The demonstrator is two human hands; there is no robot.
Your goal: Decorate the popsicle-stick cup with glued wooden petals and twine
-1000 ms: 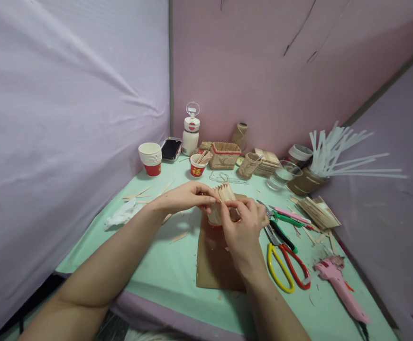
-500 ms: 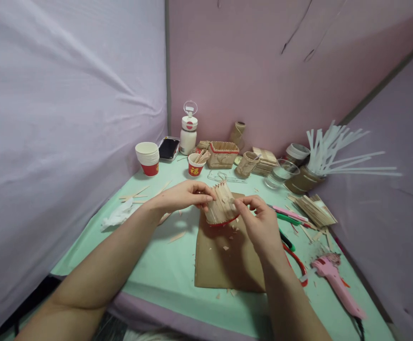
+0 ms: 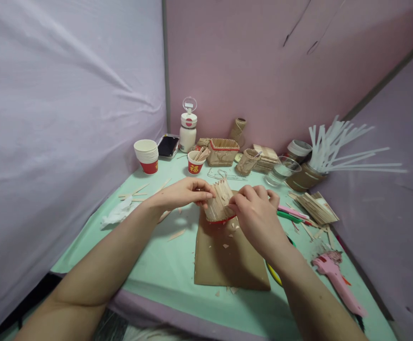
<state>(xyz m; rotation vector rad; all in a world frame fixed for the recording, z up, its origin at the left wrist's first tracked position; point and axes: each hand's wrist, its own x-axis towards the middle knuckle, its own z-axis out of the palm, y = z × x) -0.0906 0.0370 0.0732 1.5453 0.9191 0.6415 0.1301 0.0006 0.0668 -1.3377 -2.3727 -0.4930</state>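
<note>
A small craft piece of upright thin wooden sticks point(image 3: 219, 201), with a jagged top and a red trim along its lower edge, is held tilted above the brown cardboard sheet point(image 3: 227, 265). My left hand point(image 3: 192, 193) grips its left side between thumb and fingers. At its right side, my right hand point(image 3: 256, 208) is closed in a pinch against the sticks; what lies between the fingertips is too small to make out. Small wood chips cling to the piece's face, and more chips point(image 3: 225, 246) are scattered on the cardboard.
On the right lie a pink glue gun point(image 3: 337, 282), wooden strips point(image 3: 315, 208) and pink and green tools point(image 3: 291, 214). Behind stand a stick-filled paper cup point(image 3: 195, 166), a rectangular wooden box point(image 3: 223, 152) and white glue sticks point(image 3: 334, 147). Stacked paper cups point(image 3: 147, 156) are at left.
My right hand has turned over, back upward, and shifted left, bringing its pinched fingertips onto the face of the stick piece. My left hand keeps its hold.
</note>
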